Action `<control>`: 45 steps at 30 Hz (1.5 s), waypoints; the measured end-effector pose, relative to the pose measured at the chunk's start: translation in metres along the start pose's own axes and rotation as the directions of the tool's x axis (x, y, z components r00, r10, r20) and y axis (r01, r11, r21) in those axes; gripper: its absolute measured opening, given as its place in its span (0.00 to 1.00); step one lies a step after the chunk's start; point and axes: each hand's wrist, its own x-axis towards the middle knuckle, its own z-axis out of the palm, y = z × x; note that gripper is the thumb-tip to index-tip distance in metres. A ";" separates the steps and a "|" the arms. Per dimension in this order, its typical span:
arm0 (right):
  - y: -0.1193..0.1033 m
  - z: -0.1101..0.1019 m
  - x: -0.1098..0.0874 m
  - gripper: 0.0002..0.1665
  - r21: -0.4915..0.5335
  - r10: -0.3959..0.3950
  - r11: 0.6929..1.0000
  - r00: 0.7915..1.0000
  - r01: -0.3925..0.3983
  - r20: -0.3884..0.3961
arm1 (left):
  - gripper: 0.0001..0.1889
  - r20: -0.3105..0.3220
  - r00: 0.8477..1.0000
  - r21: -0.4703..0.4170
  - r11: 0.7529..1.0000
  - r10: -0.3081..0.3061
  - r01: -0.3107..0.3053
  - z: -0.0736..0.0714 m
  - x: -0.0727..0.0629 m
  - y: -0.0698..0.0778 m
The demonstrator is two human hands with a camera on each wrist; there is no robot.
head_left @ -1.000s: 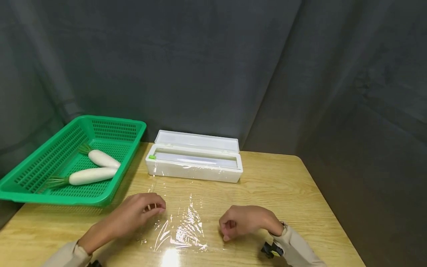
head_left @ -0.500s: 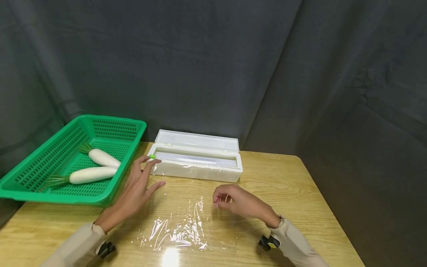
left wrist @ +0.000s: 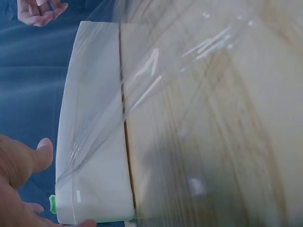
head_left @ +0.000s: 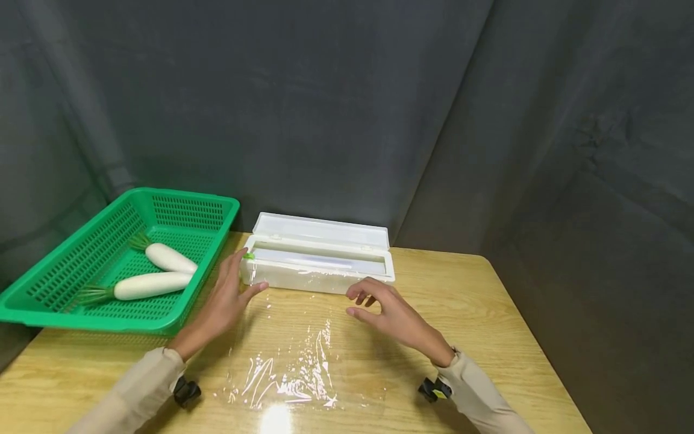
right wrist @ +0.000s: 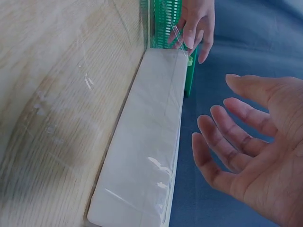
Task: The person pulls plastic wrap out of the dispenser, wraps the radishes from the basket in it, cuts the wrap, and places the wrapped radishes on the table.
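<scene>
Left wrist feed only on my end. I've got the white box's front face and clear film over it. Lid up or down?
Observer: Up. The head view shows the lid of the white box swung open at the back.
Operator: Copy. I only get a bit of the right hand, top left of frame. Anything in it?
Observer: Nothing. The right wrist view shows its palm bare, fingers loosely bent.
Operator: And beyond the box's green-tab end?
Observer: A green basket with two white radishes in it, per the head view.
</scene>
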 end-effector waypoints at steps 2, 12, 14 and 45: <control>0.000 0.000 0.001 0.10 0.006 0.003 1.000 1.000 -0.003 -0.012 | 0.43 -0.013 1.000 0.002 1.000 -0.003 0.003 0.001 0.002 -0.001; 0.018 -0.001 0.010 0.13 0.015 0.072 0.997 0.982 -0.070 -0.177 | 0.42 -0.012 1.000 0.000 1.000 -0.015 0.015 -0.001 0.005 -0.005; 0.024 -0.001 0.011 0.15 0.007 0.089 0.996 0.971 -0.090 -0.224 | 0.42 -0.006 1.000 -0.003 1.000 -0.021 0.021 -0.001 0.005 -0.005; 0.097 -0.001 0.010 0.47 0.194 0.325 0.942 0.891 -0.275 -0.317 | 0.40 0.030 0.998 0.031 0.998 -0.050 0.050 -0.003 0.017 0.000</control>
